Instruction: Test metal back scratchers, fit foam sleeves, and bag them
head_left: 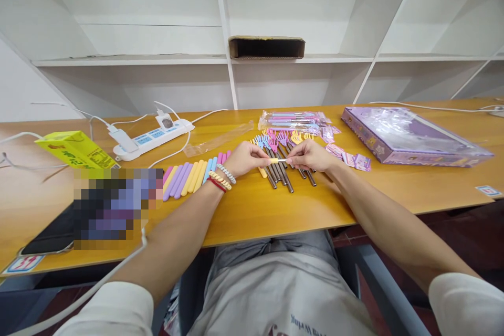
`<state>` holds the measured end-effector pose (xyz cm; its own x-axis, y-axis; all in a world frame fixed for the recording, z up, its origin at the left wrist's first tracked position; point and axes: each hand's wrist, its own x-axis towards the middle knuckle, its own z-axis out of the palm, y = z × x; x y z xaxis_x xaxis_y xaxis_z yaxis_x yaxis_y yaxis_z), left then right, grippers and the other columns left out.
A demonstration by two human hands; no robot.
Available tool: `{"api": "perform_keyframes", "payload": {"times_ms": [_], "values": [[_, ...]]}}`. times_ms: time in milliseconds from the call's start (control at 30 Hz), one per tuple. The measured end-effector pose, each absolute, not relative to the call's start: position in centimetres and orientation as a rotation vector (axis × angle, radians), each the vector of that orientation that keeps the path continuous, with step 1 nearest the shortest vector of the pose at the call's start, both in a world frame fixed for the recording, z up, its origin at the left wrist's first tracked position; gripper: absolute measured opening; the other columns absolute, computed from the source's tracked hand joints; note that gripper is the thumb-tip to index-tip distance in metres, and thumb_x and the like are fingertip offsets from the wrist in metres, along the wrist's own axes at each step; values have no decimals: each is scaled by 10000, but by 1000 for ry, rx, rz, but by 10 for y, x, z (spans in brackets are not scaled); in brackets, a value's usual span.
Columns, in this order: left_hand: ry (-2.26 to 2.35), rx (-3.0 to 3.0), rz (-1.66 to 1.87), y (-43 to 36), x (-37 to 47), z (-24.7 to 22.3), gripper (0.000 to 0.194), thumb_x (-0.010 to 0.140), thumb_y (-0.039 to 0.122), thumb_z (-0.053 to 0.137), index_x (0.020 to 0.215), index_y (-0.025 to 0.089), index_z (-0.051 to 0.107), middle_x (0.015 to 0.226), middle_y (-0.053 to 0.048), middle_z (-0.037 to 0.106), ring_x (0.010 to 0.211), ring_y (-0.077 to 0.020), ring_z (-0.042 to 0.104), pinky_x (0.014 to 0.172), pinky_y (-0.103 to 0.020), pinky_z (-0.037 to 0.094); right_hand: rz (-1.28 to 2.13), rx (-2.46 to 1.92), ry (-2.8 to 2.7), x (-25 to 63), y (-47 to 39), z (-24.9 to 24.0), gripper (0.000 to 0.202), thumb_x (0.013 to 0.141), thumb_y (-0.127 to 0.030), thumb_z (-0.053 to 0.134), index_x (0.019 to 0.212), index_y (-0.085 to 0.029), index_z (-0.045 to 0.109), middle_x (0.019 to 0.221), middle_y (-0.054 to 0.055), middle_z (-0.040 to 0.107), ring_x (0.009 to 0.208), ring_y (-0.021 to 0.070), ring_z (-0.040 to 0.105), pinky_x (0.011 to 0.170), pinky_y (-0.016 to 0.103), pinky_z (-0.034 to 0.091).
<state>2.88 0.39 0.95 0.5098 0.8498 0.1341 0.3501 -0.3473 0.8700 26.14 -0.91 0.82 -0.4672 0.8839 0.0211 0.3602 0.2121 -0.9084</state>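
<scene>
My left hand point(249, 158) pinches a short yellow handle point(273, 160). From the handle's end a thin silver metal rod point(281, 160) runs to my right hand point(309, 156), whose fingertips are closed on it. Whether rod and handle are joined I cannot tell. Beneath and behind my hands lie several metal tubes point(289, 187) with small hand-shaped scratcher heads point(282, 137) in blue, pink, purple and yellow. Left of them, coloured handles point(193, 176) in purple, yellow, blue and pink lie in a row, partly covered by my left wrist.
Packed scratchers in clear plastic point(293, 119) lie behind the pile, with small printed cards point(356, 160) beside it. A purple box point(413, 155) stands right. To the left are a power strip point(155, 139) with cables, a yellow-green carton point(79, 149) and a phone point(49, 231).
</scene>
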Motion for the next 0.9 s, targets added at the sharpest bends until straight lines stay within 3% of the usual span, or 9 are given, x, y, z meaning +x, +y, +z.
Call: {"api": "perform_keyframes", "payload": {"times_ms": [233, 500, 667, 800, 900], "values": [[987, 1958, 706, 5, 30, 4, 271, 652, 364, 693, 750, 112, 674, 714, -68, 688, 626, -140, 616, 593, -243, 472, 1324, -1093, -1890, 265, -6, 5, 368, 738, -485, 600, 616, -140, 623, 479, 12, 581, 329, 48, 397, 325, 196, 257], [1029, 2108, 686, 6, 27, 4, 309, 694, 416, 644, 755, 115, 676, 700, -58, 678, 617, -130, 590, 573, -230, 431, 1474, -1048, -1709, 265, -2, 1, 619, 767, -673, 420, 764, -97, 644, 569, 87, 652, 357, 101, 502, 353, 214, 339], [1119, 2379, 663, 5, 23, 9, 365, 734, 492, 582, 722, 147, 698, 628, -20, 643, 581, -108, 523, 569, -222, 366, 1591, -1047, -1617, 268, -1, 8, 708, 746, -750, 314, 861, -124, 622, 626, 89, 669, 422, 125, 561, 352, 204, 318], [1236, 2509, 669, 7, 19, 9, 390, 782, 519, 502, 792, 187, 707, 736, -36, 671, 656, -139, 549, 602, -240, 354, 1607, -1005, -1473, 272, 3, 11, 610, 745, -692, 396, 823, -126, 610, 717, 114, 682, 485, 147, 599, 334, 206, 303], [1316, 2554, 713, 8, 18, 8, 406, 829, 500, 428, 817, 192, 694, 787, -48, 674, 699, -158, 561, 618, -252, 348, 1537, -894, -1405, 275, 7, 8, 348, 702, -455, 612, 812, -125, 612, 810, 115, 687, 561, 171, 626, 355, 213, 349]]}}
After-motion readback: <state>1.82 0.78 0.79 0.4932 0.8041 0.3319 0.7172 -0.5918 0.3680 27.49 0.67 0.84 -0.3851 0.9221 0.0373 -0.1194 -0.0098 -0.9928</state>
